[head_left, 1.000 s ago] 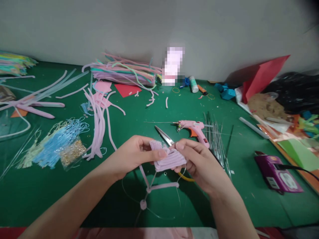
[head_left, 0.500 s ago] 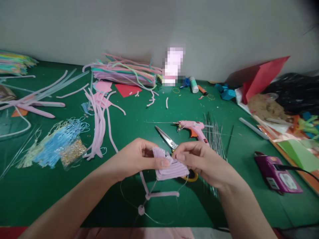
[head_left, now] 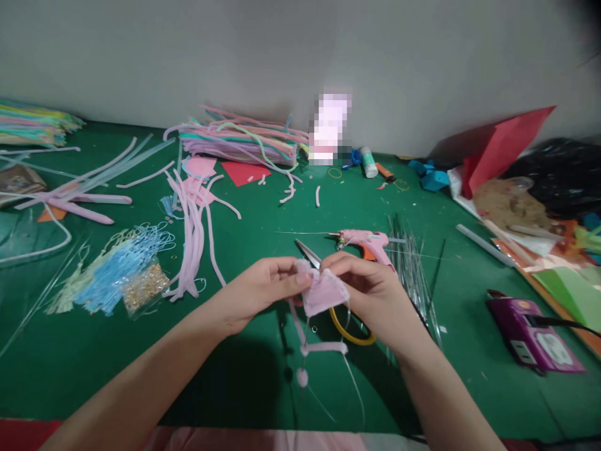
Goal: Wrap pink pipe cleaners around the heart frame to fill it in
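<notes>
Between my two hands is a folded pale pink fuzzy piece (head_left: 325,294), held above the table. My left hand (head_left: 277,282) pinches its upper left corner. The fingers of my right hand (head_left: 359,279) are closed on its upper right edge. Below it hang a wire, a short pink fuzzy stem (head_left: 323,346) and a small pink ball (head_left: 302,377). Scissors (head_left: 308,254) with yellow handles lie beneath, partly hidden by the piece and my right hand. Just beyond my right hand is a pink glue gun (head_left: 370,238).
Green table (head_left: 253,219); thin wires (head_left: 413,263) and a purple box (head_left: 535,332) at right. Blue tassels (head_left: 119,269), a bag of gold beads (head_left: 146,285) and pink stems (head_left: 190,250) lie left. Bundled coloured stems (head_left: 239,141) lie along the wall.
The pink piece has turned in my hands, showing a smoother, narrower face. The hanging stem and ball have swung right and up. The whole view has shifted slightly.
</notes>
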A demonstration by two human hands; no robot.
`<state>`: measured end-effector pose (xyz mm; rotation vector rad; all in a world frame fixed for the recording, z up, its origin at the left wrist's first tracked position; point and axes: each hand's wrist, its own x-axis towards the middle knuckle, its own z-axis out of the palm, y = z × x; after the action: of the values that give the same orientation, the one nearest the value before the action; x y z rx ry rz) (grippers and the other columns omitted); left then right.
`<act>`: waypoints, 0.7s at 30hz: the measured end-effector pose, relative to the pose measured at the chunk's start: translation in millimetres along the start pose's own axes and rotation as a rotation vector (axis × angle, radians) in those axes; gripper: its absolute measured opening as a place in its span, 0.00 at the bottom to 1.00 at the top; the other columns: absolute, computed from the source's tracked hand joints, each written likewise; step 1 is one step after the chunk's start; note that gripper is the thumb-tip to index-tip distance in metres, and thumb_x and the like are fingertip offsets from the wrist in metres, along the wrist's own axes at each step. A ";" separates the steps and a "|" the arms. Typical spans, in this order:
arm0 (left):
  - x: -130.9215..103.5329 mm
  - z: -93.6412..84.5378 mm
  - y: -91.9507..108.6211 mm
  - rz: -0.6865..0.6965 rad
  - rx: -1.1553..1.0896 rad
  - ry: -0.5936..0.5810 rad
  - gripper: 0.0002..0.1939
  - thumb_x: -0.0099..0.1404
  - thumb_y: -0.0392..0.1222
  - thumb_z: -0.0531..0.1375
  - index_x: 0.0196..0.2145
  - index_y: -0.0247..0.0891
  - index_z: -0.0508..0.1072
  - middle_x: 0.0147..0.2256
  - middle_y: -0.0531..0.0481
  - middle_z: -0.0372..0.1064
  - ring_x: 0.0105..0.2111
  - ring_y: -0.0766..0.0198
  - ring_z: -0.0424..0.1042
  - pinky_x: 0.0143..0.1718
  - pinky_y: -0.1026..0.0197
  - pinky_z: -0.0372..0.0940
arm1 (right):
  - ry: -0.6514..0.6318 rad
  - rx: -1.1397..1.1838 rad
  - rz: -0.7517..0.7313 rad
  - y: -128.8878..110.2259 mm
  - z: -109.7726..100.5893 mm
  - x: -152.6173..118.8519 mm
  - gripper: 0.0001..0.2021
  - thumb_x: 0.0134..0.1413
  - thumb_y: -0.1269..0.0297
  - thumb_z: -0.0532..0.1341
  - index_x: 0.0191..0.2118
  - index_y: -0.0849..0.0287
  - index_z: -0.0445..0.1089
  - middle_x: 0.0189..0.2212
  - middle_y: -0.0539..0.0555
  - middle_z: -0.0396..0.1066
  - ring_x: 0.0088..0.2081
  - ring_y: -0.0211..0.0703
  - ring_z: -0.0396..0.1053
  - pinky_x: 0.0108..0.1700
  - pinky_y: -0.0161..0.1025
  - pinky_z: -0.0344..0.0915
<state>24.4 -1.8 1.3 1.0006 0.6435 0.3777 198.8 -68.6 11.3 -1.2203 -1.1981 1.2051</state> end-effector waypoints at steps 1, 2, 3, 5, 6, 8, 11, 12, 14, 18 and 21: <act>0.3 0.0 -0.5 0.031 0.042 0.060 0.19 0.56 0.53 0.66 0.35 0.34 0.73 0.33 0.50 0.70 0.34 0.66 0.68 0.39 0.64 0.63 | 0.051 -0.061 -0.037 -1.2 0.8 0.6 0.04 0.48 0.62 0.68 0.27 0.54 0.74 0.28 0.50 0.71 0.32 0.39 0.69 0.34 0.38 0.67; -0.1 -0.1 -0.6 0.064 0.090 0.106 0.19 0.59 0.54 0.63 0.38 0.35 0.72 0.35 0.48 0.71 0.36 0.64 0.69 0.41 0.62 0.63 | 0.099 -0.127 -0.065 -2.6 1.4 0.6 0.04 0.49 0.63 0.67 0.28 0.54 0.73 0.29 0.51 0.71 0.32 0.40 0.69 0.34 0.38 0.67; -1.2 -0.3 -0.4 0.098 0.139 0.136 0.20 0.61 0.56 0.60 0.40 0.35 0.71 0.39 0.46 0.71 0.40 0.61 0.70 0.44 0.60 0.63 | 0.142 -0.194 -0.086 -4.3 2.1 0.2 0.02 0.50 0.64 0.66 0.28 0.55 0.73 0.29 0.51 0.71 0.33 0.41 0.69 0.33 0.38 0.67; -5.7 -0.4 1.6 0.164 0.238 0.175 0.25 0.63 0.59 0.56 0.47 0.36 0.69 0.49 0.41 0.69 0.48 0.55 0.68 0.49 0.56 0.62 | 0.219 -0.331 -0.114 -8.2 4.4 -1.6 0.02 0.50 0.66 0.64 0.28 0.56 0.73 0.30 0.53 0.72 0.34 0.42 0.69 0.33 0.39 0.67; -8.7 0.1 3.6 0.202 0.288 0.201 0.28 0.63 0.60 0.55 0.53 0.38 0.66 0.54 0.40 0.65 0.53 0.53 0.65 0.52 0.55 0.60 | 0.256 -0.399 -0.127 -10.3 6.1 -2.6 0.02 0.51 0.67 0.63 0.28 0.56 0.72 0.30 0.53 0.72 0.34 0.42 0.69 0.32 0.38 0.66; -14.9 2.6 9.5 0.251 0.446 0.317 0.33 0.61 0.58 0.59 0.60 0.42 0.60 0.61 0.41 0.56 0.60 0.51 0.56 0.56 0.55 0.56 | 0.335 -0.544 -0.180 -14.3 10.2 -3.9 0.04 0.52 0.68 0.62 0.27 0.56 0.71 0.31 0.53 0.71 0.35 0.43 0.69 0.34 0.39 0.66; -20.7 9.2 20.4 0.170 0.425 0.086 0.27 0.61 0.57 0.60 0.53 0.40 0.69 0.53 0.43 0.67 0.53 0.51 0.66 0.54 0.55 0.60 | 0.400 -0.792 -0.306 -19.2 15.5 -3.8 0.04 0.53 0.69 0.61 0.28 0.56 0.70 0.32 0.55 0.71 0.39 0.46 0.69 0.41 0.44 0.66; -21.0 11.3 23.3 0.129 0.372 0.025 0.25 0.61 0.56 0.60 0.51 0.39 0.70 0.49 0.44 0.71 0.49 0.52 0.69 0.49 0.56 0.63 | 0.393 -0.859 -0.340 -20.3 16.5 -3.4 0.04 0.54 0.69 0.60 0.29 0.57 0.70 0.33 0.55 0.71 0.41 0.47 0.69 0.44 0.46 0.65; -19.4 13.8 26.7 0.067 0.316 0.049 0.18 0.63 0.47 0.60 0.49 0.37 0.72 0.44 0.46 0.74 0.45 0.55 0.72 0.46 0.58 0.65 | 0.354 -0.936 -0.379 -21.8 17.4 -2.2 0.04 0.56 0.69 0.59 0.31 0.57 0.69 0.35 0.57 0.70 0.42 0.49 0.69 0.45 0.47 0.65; -13.7 10.0 25.4 0.023 0.143 0.059 0.12 0.61 0.32 0.60 0.43 0.34 0.75 0.38 0.48 0.76 0.39 0.62 0.75 0.46 0.61 0.66 | 0.292 -0.866 -0.359 -21.4 16.6 0.3 0.06 0.59 0.68 0.57 0.31 0.57 0.68 0.35 0.56 0.71 0.42 0.47 0.70 0.43 0.45 0.66; -12.9 3.7 23.3 -0.009 0.040 0.028 0.12 0.59 0.30 0.61 0.42 0.34 0.76 0.37 0.47 0.77 0.38 0.63 0.75 0.46 0.61 0.67 | 0.278 -0.701 -0.257 -19.3 16.4 0.7 0.05 0.59 0.66 0.59 0.31 0.56 0.68 0.34 0.54 0.72 0.39 0.44 0.70 0.38 0.40 0.68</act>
<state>17.0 0.0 27.1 1.0315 0.6827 0.3729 182.5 -67.7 30.6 -1.6093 -1.5607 0.4003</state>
